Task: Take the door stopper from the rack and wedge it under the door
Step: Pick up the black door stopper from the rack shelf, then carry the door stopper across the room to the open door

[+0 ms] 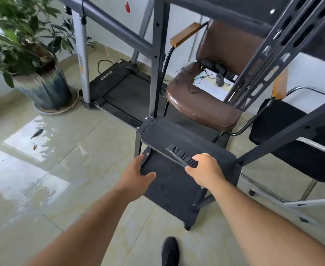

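Note:
The door stopper (180,153), a long black wedge with ribbed sections, lies on a low shelf (169,135) of the dark grey metal rack (157,73). My right hand (205,171) is curled around the stopper's near end at the shelf's front edge. My left hand (138,171) grips the left edge of the shelf below (169,194), thumb on top and fingers around the side brace. No door is in view.
Behind the rack stand a brown leather chair (202,108) holding papers and cables, and a black treadmill (119,89). A black chair (284,127) is on the right, a large potted plant (42,87) at the left. My black shoe (170,250) is on the glossy tile floor.

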`<state>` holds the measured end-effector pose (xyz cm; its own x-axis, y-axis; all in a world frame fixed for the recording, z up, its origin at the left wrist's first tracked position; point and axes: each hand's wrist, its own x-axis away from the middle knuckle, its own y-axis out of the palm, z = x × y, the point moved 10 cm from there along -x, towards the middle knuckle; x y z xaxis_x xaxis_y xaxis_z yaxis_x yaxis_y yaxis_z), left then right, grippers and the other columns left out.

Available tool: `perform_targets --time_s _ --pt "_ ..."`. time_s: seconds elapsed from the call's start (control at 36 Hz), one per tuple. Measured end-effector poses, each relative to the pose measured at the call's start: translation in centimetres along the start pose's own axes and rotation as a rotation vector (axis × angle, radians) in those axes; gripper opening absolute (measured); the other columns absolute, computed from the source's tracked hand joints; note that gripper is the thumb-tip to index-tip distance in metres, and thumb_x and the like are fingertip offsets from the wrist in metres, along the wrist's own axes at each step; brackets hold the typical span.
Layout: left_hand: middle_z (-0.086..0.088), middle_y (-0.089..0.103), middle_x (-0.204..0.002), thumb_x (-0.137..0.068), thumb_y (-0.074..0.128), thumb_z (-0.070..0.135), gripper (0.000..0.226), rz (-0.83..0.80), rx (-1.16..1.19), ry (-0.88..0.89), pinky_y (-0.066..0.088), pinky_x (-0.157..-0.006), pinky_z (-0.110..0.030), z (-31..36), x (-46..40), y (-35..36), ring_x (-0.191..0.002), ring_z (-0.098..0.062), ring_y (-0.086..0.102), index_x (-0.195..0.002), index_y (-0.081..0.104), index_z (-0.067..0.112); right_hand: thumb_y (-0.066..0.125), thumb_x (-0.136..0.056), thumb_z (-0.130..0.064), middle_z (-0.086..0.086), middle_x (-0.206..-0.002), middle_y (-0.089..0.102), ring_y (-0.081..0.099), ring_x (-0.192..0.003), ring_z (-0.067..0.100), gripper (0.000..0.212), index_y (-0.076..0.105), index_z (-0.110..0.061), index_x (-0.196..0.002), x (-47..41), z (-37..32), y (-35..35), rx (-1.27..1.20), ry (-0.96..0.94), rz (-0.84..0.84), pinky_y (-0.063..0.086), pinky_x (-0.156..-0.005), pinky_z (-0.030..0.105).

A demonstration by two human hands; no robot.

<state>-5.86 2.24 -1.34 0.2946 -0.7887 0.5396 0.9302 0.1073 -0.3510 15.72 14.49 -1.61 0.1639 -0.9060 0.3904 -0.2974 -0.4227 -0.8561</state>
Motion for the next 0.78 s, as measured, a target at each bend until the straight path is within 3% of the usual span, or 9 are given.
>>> perform_targets --time_s 0.08,0.17,0.19,0.28,0.36,0.42,0.5,0.69,0.78 --pt "0.018 0.048 -0.109 -0.091 0.064 0.022 0.059 0.009 -0.053 0.039 0.047 -0.084 -0.032 0.1 3.3 -2.4 -0.099 -0.011 0.049 -0.144 0.039 0.023 0.073 -0.094 -0.041 0.005 -0.135 0.064 0.067 -0.116 0.030 0.047 0.070 -0.016 -0.133 3.9 -3.2 -0.5 0.054 -0.081 -0.054 0.060 -0.095 0.042" --pt "0.024 0.044 -0.087 -0.090 0.063 0.017 0.035 0.017 -0.093 0.076 0.055 -0.091 -0.044 -0.5 7.6 -5.4 -0.093 -0.015 0.050 -0.116 0.049 0.036 0.071 -0.095 -0.042 0.000 -0.137 0.061 0.065 -0.118 0.026 0.050 0.066 -0.018 -0.138 9.1 -7.8 -0.1 0.105 -0.197 -0.139 0.057 -0.095 0.038" --pt "0.023 0.045 -0.088 -0.090 0.062 0.014 0.035 0.018 -0.100 0.097 0.054 -0.091 -0.043 -0.3 8.4 -5.8 -0.094 -0.016 0.051 -0.114 0.051 0.037 0.071 -0.095 -0.042 -0.001 -0.135 0.061 0.065 -0.118 0.025 0.051 0.065 -0.018 -0.139 10.1 -8.7 0.2 0.124 -0.230 -0.161 0.056 -0.095 0.037" --pt "0.009 0.052 -0.110 -0.090 0.064 0.011 0.054 0.069 -0.115 0.102 0.050 -0.079 -0.025 -1.6 12.2 -9.1 -0.103 -0.016 0.054 -0.140 0.047 0.024 0.071 -0.094 -0.041 -0.004 -0.116 0.059 0.063 -0.103 0.023 0.038 0.070 -0.017 -0.123 14.6 -13.5 1.3 0.184 -0.348 -0.228 0.054 -0.087 0.038" --pt "0.000 0.053 -0.134 -0.087 0.070 0.019 0.061 0.129 -0.206 0.106 0.045 -0.097 -0.027 -3.6 16.0 -12.3 -0.117 -0.021 0.056 -0.144 0.047 0.023 0.071 -0.089 -0.036 -0.001 -0.101 0.056 0.063 -0.093 0.026 0.018 0.071 -0.020 -0.098 18.8 -17.9 2.3 0.221 -0.469 -0.276 0.057 -0.086 0.045" --pt "-0.001 0.055 -0.132 -0.086 0.072 0.022 0.053 0.163 -0.252 0.116 0.045 -0.101 -0.029 -5.0 18.0 -14.2 -0.118 -0.020 0.057 -0.136 0.057 0.022 0.070 -0.089 -0.032 0.001 -0.100 0.057 0.063 -0.092 0.024 0.013 0.072 -0.022 -0.098 21.1 -20.3 2.8 0.238 -0.541 -0.299 0.056 -0.086 0.045" --pt "0.003 0.060 -0.118 -0.084 0.073 0.023 0.040 0.237 -0.258 0.105 0.049 -0.093 -0.030 -7.3 21.6 -17.1 -0.108 -0.018 0.061 -0.123 0.065 0.023 0.068 -0.090 -0.031 0.002 -0.102 0.058 0.062 -0.092 0.023 0.017 0.074 -0.019 -0.100 24.8 -23.5 3.7 0.288 -0.649 -0.316 0.057 -0.085 0.045" --pt "0.007 0.061 -0.109 -0.082 0.074 0.027 0.034 0.438 -0.222 0.052 0.051 -0.087 -0.033 -13.4 31.2 -21.4 -0.098 -0.015 0.063 -0.115 0.066 0.030 0.070 -0.091 -0.030 0.003 -0.107 0.062 0.058 -0.095 0.021 0.024 0.071 -0.016 -0.111 33.1 -28.8 6.9 0.328 -0.865 -0.346 0.047 -0.080 0.034" --pt "0.007 0.061 -0.106 -0.080 0.075 0.029 0.031 0.524 -0.196 0.014 0.052 -0.086 -0.035 -16.4 35.2 -22.6 -0.097 -0.016 0.064 -0.111 0.067 0.032 0.074 -0.089 -0.031 0.000 -0.105 0.061 0.059 -0.098 0.021 0.029 0.070 -0.018 -0.114 36.5 -30.5 8.7 0.318 -0.944 -0.373 0.051 -0.087 0.035"
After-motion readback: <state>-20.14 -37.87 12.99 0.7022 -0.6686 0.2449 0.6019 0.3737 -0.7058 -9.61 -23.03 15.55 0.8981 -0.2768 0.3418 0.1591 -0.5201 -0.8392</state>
